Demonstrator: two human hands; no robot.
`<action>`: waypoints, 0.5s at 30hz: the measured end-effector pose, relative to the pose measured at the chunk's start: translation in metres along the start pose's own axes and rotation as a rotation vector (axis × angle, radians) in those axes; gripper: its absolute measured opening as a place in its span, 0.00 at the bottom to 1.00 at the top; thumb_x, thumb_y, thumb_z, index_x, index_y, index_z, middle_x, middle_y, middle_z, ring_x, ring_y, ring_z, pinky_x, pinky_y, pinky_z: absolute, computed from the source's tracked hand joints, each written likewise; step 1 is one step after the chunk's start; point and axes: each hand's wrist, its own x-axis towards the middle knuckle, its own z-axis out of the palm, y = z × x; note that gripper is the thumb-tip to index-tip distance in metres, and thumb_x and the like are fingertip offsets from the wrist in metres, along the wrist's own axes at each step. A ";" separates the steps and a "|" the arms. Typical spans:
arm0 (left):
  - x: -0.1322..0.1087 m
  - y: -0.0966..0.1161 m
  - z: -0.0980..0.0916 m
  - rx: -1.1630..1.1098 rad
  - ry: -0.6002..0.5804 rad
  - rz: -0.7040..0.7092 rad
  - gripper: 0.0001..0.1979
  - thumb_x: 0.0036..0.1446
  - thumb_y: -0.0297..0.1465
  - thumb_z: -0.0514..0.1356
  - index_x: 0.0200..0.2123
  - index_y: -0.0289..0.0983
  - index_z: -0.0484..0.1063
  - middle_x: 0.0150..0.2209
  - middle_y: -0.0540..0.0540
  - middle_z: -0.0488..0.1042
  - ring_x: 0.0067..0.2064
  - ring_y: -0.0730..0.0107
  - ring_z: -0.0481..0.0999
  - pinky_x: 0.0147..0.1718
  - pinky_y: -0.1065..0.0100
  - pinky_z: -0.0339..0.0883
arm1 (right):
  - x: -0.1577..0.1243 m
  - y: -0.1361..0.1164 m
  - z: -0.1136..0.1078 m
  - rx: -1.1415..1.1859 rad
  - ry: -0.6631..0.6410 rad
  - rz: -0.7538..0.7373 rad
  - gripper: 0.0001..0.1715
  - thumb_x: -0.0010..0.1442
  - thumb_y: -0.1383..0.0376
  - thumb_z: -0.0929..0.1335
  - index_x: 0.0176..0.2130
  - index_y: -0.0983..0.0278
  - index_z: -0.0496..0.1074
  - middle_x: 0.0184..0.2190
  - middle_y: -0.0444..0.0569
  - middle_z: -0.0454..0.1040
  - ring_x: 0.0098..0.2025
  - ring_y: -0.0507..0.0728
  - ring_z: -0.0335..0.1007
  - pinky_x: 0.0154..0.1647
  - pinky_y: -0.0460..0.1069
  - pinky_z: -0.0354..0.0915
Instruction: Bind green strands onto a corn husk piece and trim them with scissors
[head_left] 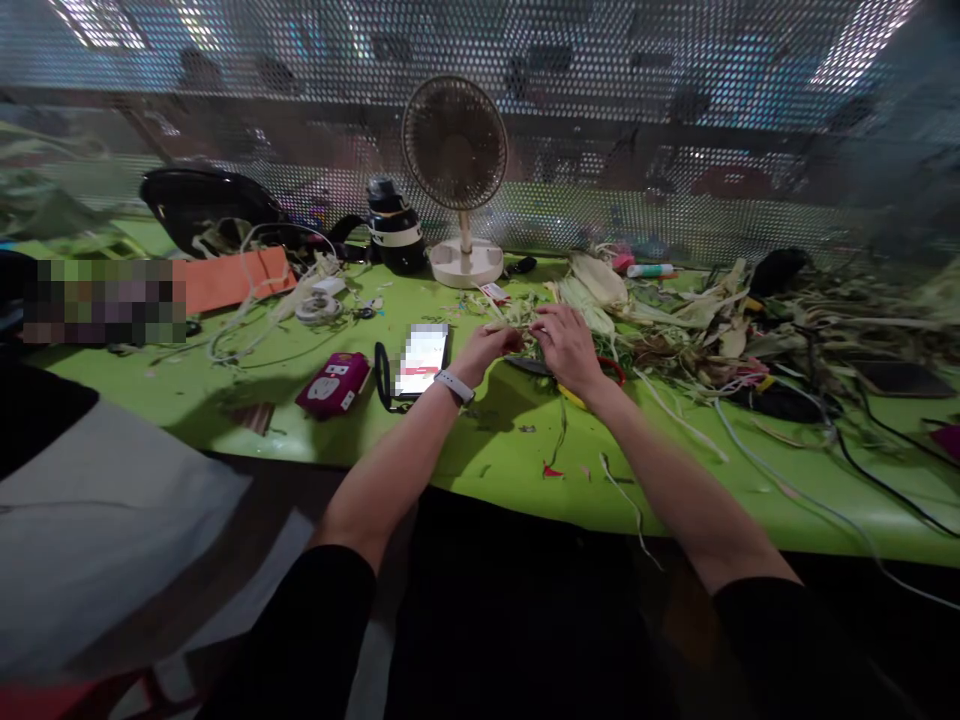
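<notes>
Both hands are close together over the green table, above a scatter of pale dry plant scraps (529,312). My left hand (489,352), with a light band at its wrist, has its fingers curled in; what they hold, if anything, is hidden. Opposite it, my right hand (568,347) has bent fingers drawn together near the scraps; whatever is between the fingertips is too small to name. Under my right hand lie scissors (571,397) with a yellow and red handle, their dark blades towards my left hand. A lit phone (421,362) lies left of my left wrist.
A fan (466,262) and a black bottle (397,238) stand at the back. To the left are a purple box (334,385), a white cable (229,340) and an orange sheet (236,280). Dried husks (600,285) and cords pile up on the right. A perforated metal screen (615,130) rises behind.
</notes>
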 end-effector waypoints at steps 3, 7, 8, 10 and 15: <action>0.000 0.000 0.001 0.013 -0.059 0.008 0.04 0.45 0.25 0.61 0.20 0.33 0.73 0.23 0.49 0.73 0.27 0.75 0.72 0.39 0.67 0.68 | -0.001 0.002 0.005 0.061 -0.058 0.017 0.14 0.69 0.62 0.59 0.39 0.63 0.71 0.37 0.55 0.75 0.41 0.60 0.69 0.44 0.55 0.64; 0.000 -0.002 0.002 -0.007 -0.047 0.063 0.03 0.44 0.24 0.62 0.21 0.33 0.72 0.22 0.50 0.73 0.26 0.75 0.72 0.36 0.68 0.68 | -0.004 0.002 0.011 0.159 -0.046 0.094 0.14 0.69 0.61 0.58 0.39 0.61 0.70 0.38 0.54 0.76 0.40 0.60 0.70 0.42 0.53 0.65; -0.001 -0.002 0.002 -0.042 -0.034 0.074 0.03 0.44 0.24 0.63 0.22 0.34 0.71 0.22 0.50 0.73 0.26 0.75 0.72 0.37 0.67 0.69 | -0.004 0.002 0.011 0.182 -0.042 0.109 0.14 0.69 0.61 0.58 0.40 0.61 0.70 0.38 0.54 0.76 0.40 0.60 0.71 0.42 0.53 0.65; -0.002 -0.002 0.003 -0.127 -0.015 0.078 0.07 0.42 0.23 0.66 0.25 0.35 0.70 0.23 0.51 0.73 0.27 0.75 0.73 0.40 0.66 0.69 | -0.004 0.001 0.010 0.228 -0.046 0.130 0.13 0.68 0.61 0.59 0.39 0.61 0.69 0.38 0.54 0.76 0.40 0.60 0.71 0.42 0.53 0.65; -0.002 -0.003 0.001 -0.178 -0.006 0.096 0.11 0.40 0.24 0.68 0.30 0.35 0.72 0.25 0.52 0.74 0.30 0.75 0.74 0.42 0.66 0.69 | -0.003 0.000 0.005 0.348 -0.043 0.200 0.10 0.66 0.60 0.61 0.38 0.61 0.68 0.32 0.51 0.76 0.34 0.58 0.70 0.39 0.52 0.65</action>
